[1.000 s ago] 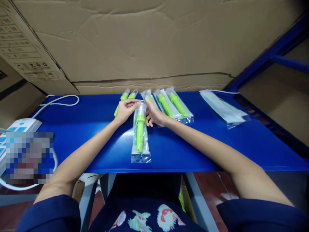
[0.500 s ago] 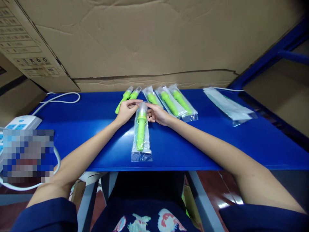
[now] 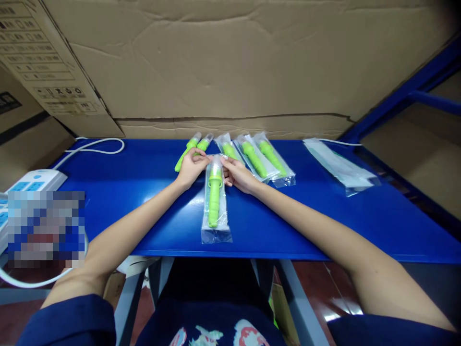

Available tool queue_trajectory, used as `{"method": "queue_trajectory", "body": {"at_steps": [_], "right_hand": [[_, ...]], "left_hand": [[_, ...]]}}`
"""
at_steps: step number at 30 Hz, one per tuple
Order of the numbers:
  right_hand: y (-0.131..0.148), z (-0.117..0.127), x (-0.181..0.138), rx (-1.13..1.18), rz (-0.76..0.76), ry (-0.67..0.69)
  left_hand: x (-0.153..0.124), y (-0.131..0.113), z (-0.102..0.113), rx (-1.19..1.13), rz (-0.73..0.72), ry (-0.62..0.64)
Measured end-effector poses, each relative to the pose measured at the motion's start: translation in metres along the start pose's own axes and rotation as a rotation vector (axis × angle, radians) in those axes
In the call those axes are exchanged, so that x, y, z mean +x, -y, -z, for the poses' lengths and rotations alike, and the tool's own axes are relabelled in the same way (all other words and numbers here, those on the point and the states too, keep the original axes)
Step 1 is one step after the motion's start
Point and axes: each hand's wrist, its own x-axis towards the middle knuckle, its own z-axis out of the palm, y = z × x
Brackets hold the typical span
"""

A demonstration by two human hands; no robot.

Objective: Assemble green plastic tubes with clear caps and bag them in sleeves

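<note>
Left fingers [image 3: 202, 159] and right fingers [image 3: 231, 166] pinch upper end of clear bag [image 3: 216, 236] holding green stick [image 3: 213, 204].

The bagged sticks [image 3: 213, 204] are lime green, the tabletop [image 3: 259, 228] deep blue, the cardboard [image 3: 230, 62] brown, the sleeves [image 3: 77, 319] navy

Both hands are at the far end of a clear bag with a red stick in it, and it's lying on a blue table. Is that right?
Not quite: the stick is bright green, not red, as the head view shows. Both hands are at the clear bag's far end, on the blue table.
</note>
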Motion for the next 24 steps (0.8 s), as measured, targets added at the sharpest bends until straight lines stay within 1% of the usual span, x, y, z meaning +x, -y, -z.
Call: {"method": "queue_trajectory", "body": {"at_steps": [4,6,7,8,11,13,17,22,24], "right_hand": [[0.005,0.000,-0.003,0.017,-0.070,0.024],[0.006,0.002,-0.002,0.015,-0.088,0.061],[0.005,0.002,-0.002,0.009,-0.089,0.076],[0.005,0.003,-0.001,0.005,-0.084,0.088],[0.002,0.005,0.000,0.011,-0.055,0.107],[0.000,0.006,0.001,0.022,-0.047,0.113],[-0.001,0.007,0.002,0.028,-0.053,0.123],[-0.001,0.006,0.002,0.046,-0.028,0.101],[-0.001,0.006,0.003,0.045,-0.020,0.099]], "left_hand": [[0.000,0.005,-0.001,-0.039,0.019,-0.020],[0.000,0.006,0.000,-0.023,0.021,-0.004],[0.000,0.006,0.000,-0.006,0.019,0.024],[-0.001,0.005,0.001,0.019,0.017,0.074],[-0.002,0.002,0.003,0.110,0.009,0.286],[-0.003,-0.002,0.004,0.135,0.009,0.372],[-0.005,-0.007,0.004,0.120,0.027,0.374],[-0.008,-0.011,-0.001,0.070,0.063,0.327],[-0.008,-0.012,-0.003,0.076,0.041,0.322]]}}
